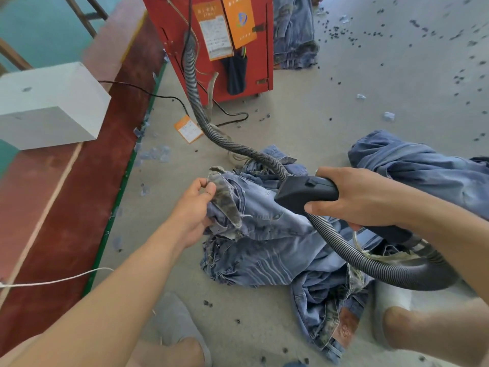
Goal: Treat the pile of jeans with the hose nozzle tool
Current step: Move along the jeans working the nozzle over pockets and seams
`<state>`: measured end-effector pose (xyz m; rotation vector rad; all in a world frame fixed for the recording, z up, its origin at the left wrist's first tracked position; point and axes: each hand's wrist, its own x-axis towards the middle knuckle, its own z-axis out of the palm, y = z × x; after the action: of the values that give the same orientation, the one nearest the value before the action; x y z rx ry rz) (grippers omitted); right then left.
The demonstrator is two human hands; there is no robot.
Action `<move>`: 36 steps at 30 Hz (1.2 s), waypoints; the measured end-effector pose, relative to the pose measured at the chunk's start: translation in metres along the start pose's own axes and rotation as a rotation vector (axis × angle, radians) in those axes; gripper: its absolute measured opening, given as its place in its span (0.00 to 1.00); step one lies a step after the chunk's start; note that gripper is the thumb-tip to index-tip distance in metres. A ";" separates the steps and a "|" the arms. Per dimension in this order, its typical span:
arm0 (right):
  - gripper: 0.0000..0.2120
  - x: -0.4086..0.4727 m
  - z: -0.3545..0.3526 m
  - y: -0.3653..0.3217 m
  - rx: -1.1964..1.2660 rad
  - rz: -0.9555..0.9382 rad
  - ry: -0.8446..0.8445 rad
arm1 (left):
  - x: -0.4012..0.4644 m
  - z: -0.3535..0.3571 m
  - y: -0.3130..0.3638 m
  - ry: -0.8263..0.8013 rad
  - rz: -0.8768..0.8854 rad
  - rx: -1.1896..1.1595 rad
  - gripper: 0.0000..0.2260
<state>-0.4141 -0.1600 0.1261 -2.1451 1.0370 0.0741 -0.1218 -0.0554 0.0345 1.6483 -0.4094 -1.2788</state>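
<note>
Right hand is wrapped tight around the black hose nozzle tool, whose mouth sits on the pale denim at the top of the pile of jeans heaped on the floor between the person's feet. Left hand pinches up a frayed waistband edge, thumb and fingers curled round the cloth, holding it for the nozzle. By my reading the work is mid-stream: one pair is under treatment, several crumpled pairs lie beneath it, and another blue bundle sits just beyond the right wrist, so plenty looks left; what is already finished cannot be told from here. The grey ribbed hose runs back to a red machine and also loops across the pile near the right forearm, a likely snag. Dark bits litter the floor; a white box stands to the left.
</note>
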 end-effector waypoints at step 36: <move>0.12 -0.001 0.014 -0.025 -0.075 -0.107 -0.017 | -0.041 0.030 0.010 -0.401 -0.041 -0.384 0.09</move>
<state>-0.3938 -0.1402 0.1315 -2.2603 0.9211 0.0819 -0.1609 -0.0438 0.0666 1.0843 -0.3424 -1.6114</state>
